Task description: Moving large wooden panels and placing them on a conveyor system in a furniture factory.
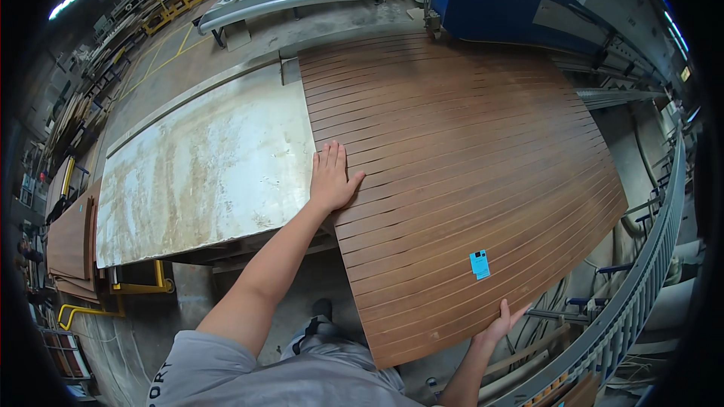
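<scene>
A large brown wooden panel (452, 158), scored with many dark parallel grooves, fills the middle and right. A small blue label (480, 264) is stuck near its close edge. My left hand (332, 178) lies flat at the panel's left edge, fingers stretched forward and thumb spread onto the wood. At the near right edge, my right hand (497, 325) grips the panel, with the thumb at the top edge and the other fingers partly hidden against the underside.
Left of the panel is a worn whitish board surface (204, 158). A blue machine (513, 0) stands at the panel's far end. A curved-looking metal rail (641, 294) runs along the right. Brown boards (70, 245) are stacked at the left, beside a yellow-framed cart (143, 286).
</scene>
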